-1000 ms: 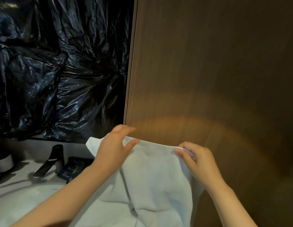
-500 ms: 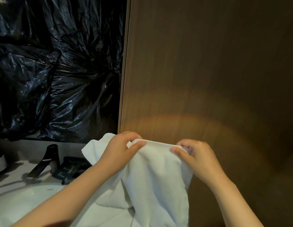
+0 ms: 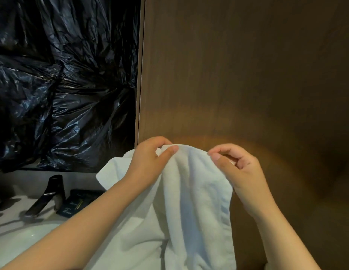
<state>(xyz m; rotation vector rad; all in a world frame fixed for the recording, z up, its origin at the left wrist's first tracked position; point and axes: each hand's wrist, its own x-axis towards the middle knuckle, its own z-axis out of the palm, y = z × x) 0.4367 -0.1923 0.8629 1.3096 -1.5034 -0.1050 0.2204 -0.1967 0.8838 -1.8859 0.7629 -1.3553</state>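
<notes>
A white towel [image 3: 193,201] is held up in front of a brown wood panel [image 3: 247,75], hanging down between and below both hands. Its top edge is pinched by the left hand [image 3: 148,164], thumb in front and fingers curled behind, and by the right hand [image 3: 242,172] in the same manner. Compared with a second ago, the hands have been drawn closer together, and the edge between them, then stretched flat, is now bunched into a hump. Left of and below the left hand, a dark faucet [image 3: 47,195] and dark packets [image 3: 80,201] are seen by a white basin [image 3: 23,236].
</notes>
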